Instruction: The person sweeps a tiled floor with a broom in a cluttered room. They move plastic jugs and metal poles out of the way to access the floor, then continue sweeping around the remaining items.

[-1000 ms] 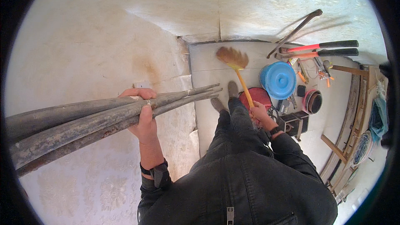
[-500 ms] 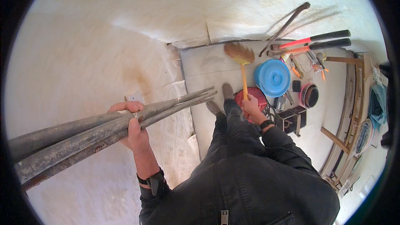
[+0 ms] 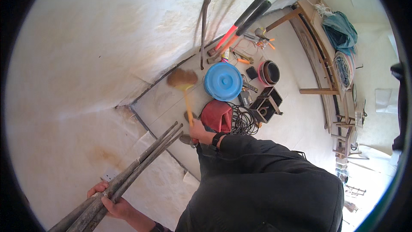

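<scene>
My left hand (image 3: 120, 209) is wrapped round a bundle of long grey, dirty poles (image 3: 143, 163), which slants from the lower left up toward my feet. My right hand (image 3: 201, 132) grips the yellow handle of a small broom (image 3: 188, 104). Its brown bristle head, smeared by motion, is over the floor near the foot of the wall. Just beyond my right hand lies a red bag (image 3: 218, 117), beside a coil of black cable (image 3: 246, 121). Past the bag is a round blue lidded tub (image 3: 223, 81).
Long-handled red and black cutters (image 3: 242, 26) and a rusty bar (image 3: 204, 32) lean at the wall. Small tools, nested pots (image 3: 270, 73) and a dark open-framed box (image 3: 267, 104) are on the floor. A wooden bench (image 3: 318, 28) bearing bags stands at the right.
My view has turned rightward, so the floor things appear further left. The broom is still in my right hand and the poles in my left, now lower in view.
</scene>
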`<state>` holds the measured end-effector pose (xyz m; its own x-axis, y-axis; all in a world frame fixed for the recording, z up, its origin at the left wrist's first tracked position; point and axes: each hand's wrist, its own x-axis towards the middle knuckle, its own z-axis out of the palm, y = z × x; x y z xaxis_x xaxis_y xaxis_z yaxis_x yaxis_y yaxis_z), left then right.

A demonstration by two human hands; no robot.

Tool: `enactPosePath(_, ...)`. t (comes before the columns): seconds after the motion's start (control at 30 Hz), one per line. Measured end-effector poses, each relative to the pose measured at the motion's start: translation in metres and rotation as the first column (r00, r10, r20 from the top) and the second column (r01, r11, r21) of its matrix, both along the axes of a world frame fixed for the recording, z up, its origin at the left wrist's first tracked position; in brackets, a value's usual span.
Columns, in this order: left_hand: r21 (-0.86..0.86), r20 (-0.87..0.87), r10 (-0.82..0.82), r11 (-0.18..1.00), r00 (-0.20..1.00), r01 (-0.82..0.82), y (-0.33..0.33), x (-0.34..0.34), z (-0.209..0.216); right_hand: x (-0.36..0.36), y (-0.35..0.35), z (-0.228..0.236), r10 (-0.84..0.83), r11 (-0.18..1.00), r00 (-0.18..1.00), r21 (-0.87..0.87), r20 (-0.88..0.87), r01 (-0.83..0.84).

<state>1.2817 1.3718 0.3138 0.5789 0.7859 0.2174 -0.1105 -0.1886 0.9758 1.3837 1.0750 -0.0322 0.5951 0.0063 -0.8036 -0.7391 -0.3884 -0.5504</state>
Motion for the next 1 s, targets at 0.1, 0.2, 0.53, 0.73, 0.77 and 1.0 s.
enactPosePath(0.1, -0.049, 0.029, -0.019, 0.999, 0.999, 0.020, 0.004, -0.005, -0.004, -0.016, 0.005, -0.001, 0.237, 0.971, 0.969, -0.014, 0.070, -0.237)
enactPosePath(0.2, -0.179, -0.011, 0.164, 0.970, 0.986, -0.163, 0.007, -0.014, -0.010, -0.024, 0.005, 0.017, 0.543, 0.839, 0.839, -0.046, 0.029, -0.542)
enactPosePath(0.53, 0.037, 0.058, -0.022, 0.999, 0.998, 0.020, 0.003, 0.002, 0.003, -0.009, 0.008, 0.077, 0.193, 0.943, 0.971, 0.300, -0.140, -0.144)
enactPosePath(0.73, -0.042, 0.106, -0.003, 0.999, 0.994, 0.007, 0.003, 0.002, 0.005, 0.006, 0.011, 0.058, 0.342, 0.922, 0.874, 0.301, -0.346, -0.241)
enactPosePath(0.77, -0.027, 0.084, 0.005, 1.000, 0.996, -0.003, 0.004, 0.001, 0.005, 0.002, 0.004, 0.062, 0.351, 0.909, 0.891, 0.334, -0.288, -0.250)
enactPosePath(1.0, -0.012, 0.107, 0.000, 1.000, 0.994, 0.001, 0.004, 0.002, 0.003, -0.021, 0.042, 0.043, 0.276, 0.910, 0.950, 0.358, -0.145, -0.209)
